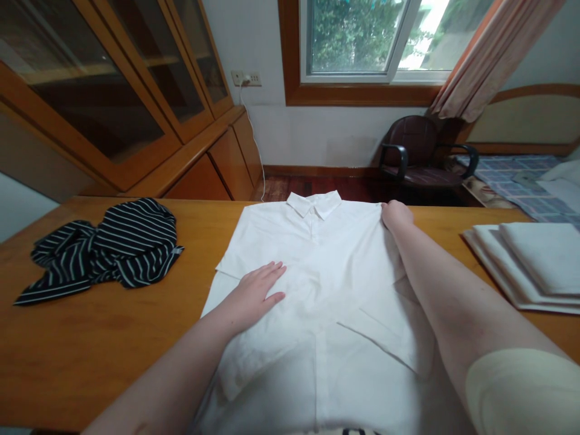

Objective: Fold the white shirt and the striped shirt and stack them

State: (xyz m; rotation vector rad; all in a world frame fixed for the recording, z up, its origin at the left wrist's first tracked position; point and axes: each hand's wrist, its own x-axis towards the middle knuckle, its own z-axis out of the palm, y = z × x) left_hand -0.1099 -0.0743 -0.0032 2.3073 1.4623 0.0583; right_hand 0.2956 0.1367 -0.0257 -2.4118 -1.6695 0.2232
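The white shirt (326,290) lies flat in the middle of the table (113,350). It looks light and limp, probably best pinched at seams or hem. At 10 o'clock on it, the left hand (256,290) rests open, palm down. At 1 o'clock, the right hand (396,214) curls on the shoulder; its grip is unclear.

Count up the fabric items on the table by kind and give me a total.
White collared shirt, laid flat: 1
Black-and-white striped garment, crumpled: 1
Stack of folded white cloth: 1
Total: 3
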